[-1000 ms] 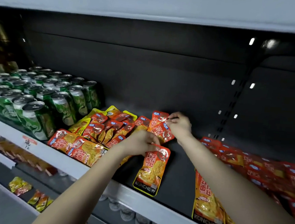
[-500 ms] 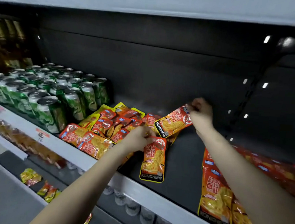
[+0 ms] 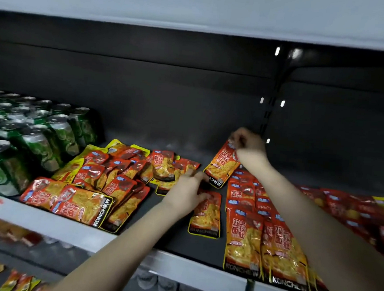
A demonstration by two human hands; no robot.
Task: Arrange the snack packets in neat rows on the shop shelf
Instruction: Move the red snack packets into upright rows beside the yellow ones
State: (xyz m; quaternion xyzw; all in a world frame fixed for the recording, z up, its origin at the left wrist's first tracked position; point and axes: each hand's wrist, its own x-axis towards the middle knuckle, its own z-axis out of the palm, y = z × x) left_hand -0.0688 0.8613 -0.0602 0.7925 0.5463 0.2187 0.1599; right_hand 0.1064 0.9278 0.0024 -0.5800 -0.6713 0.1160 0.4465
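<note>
Two packets under the hands: right hand (image 3: 249, 147) pinching the top edge of a red-orange snack packet (image 3: 220, 168), held tilted above the dark shelf (image 3: 201, 247); left hand (image 3: 188, 192), fingers loosely spread, resting on a second packet (image 3: 206, 215) lying flat there

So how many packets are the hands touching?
2: right hand pinches a raised packet at the back; left hand touches a flat packet in the gap; its palm could hide another.
</note>
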